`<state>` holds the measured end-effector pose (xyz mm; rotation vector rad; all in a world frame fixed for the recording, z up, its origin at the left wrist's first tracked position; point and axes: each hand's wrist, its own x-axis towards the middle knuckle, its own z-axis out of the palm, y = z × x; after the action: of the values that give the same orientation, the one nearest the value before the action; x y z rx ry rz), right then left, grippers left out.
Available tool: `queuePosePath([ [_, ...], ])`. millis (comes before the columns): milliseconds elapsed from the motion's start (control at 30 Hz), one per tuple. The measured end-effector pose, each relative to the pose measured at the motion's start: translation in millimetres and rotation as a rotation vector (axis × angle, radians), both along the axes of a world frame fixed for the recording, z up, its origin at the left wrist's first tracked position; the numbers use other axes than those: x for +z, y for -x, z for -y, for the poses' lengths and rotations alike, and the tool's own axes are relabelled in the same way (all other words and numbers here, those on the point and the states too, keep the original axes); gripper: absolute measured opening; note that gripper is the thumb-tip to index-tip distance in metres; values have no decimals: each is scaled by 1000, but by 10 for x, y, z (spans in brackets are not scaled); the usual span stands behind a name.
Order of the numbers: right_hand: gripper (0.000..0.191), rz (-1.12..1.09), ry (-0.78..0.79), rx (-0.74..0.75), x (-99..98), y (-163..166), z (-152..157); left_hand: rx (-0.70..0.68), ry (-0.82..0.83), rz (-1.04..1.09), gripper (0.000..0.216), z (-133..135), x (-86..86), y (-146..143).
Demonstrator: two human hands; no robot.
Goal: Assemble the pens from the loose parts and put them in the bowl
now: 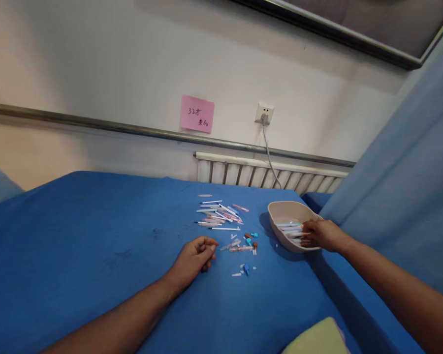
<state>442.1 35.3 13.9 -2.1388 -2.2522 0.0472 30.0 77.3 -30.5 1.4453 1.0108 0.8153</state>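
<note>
My right hand point(323, 234) reaches into a beige plastic basket point(280, 207) from its right side. Its fingers are bent down among slim white and clear pen parts point(291, 229), and what they grip is hidden. My left hand point(196, 254) rests on the blue cloth with its fingers curled in, and nothing shows in them. Just beyond it lie a clear pen tube point(230, 245) and a pinkish pen barrel point(240, 249). Farther back is a loose heap of pen barrels and white refills point(221, 214). Brown caps point(254, 244) and a blue piece point(246, 268) lie between the hands.
The blue cloth point(77, 246) covers the table. A yellow-green item point(315, 339) sits at the front edge. Behind stand a white radiator point(239, 172) and a plugged-in cable point(268, 147). A blue curtain point(402, 172) hangs at right; a pink note point(197, 114) is on the wall.
</note>
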Motion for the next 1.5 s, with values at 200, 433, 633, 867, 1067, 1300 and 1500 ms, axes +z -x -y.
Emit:
queuePosePath([
  [200, 22, 29, -261, -93, 98, 395, 87, 68, -474, -337, 27, -195, -77, 73],
  [433, 22, -298, -278, 153, 25, 1848, -29, 142, -717, -572, 29, -578, -23, 184],
  [633, 30, -256, -184, 155, -265, 2153, -474, 39, -812, -712, 28, -630, -60, 183],
  [867, 26, -215, -96, 197, -427, 2059, -570, 27, -810, -823, 26, -596, -68, 176],
  [1067, 22, -147, -12, 229, -386, 1939, -544, 29, -795, -822, 12, -553, -17, 168],
  [1300, 25, -96, 13, 244, -285, 1963, -459, 6, -738, -708, 13, -509, -1, 146],
  [1500, 27, -128, 3, 228, -284, 2020, -435, 39, -589, -538, 19, -479, 6, 146],
])
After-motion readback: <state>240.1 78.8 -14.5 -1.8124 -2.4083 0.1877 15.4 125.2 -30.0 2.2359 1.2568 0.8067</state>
